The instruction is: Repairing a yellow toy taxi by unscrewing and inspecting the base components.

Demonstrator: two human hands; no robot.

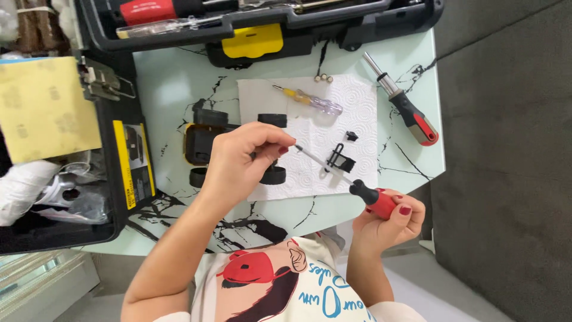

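Screwdriver held over a toy car.
Right hand grips its red handle; left hand pinches the shaft tip above the paper towel.

Cream printed shirt, bare forearms, red-painted nails.

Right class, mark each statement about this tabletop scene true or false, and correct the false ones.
1. The right hand holds a red-handled screwdriver. True.
2. The left hand pinches that screwdriver's tip. True.
3. The toy car has white wheels. False: they are black.
4. The yellow-handled screwdriver lies on the bare table. False: it lies on the paper towel.
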